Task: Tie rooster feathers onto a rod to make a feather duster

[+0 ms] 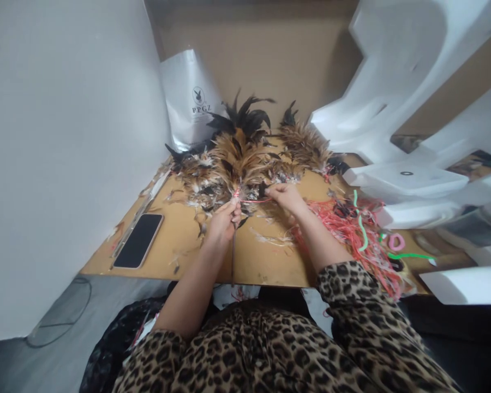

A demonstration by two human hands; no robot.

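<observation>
My left hand (225,219) is closed around the lower end of a bundle of brown and black feathers (240,155), which fans out away from me. A thin dark stick (233,256) runs down below that hand. Pink-red string (236,193) is wrapped around the bundle's base. One length of the string stretches right to my right hand (284,195), where the fingertips pinch it. A small black piece (262,189), perhaps a feather, shows beside those fingertips. Loose brown, white and black feathers (196,177) lie around the bundle on the table.
A phone (139,241) lies on the tan table (270,267) at left. A silver bag (188,103) stands behind. Another feather bundle (305,144) rests back right. Tangled pink-red string (347,229) is heaped at right, near a pink ring (396,242) and white plastic shapes (409,177).
</observation>
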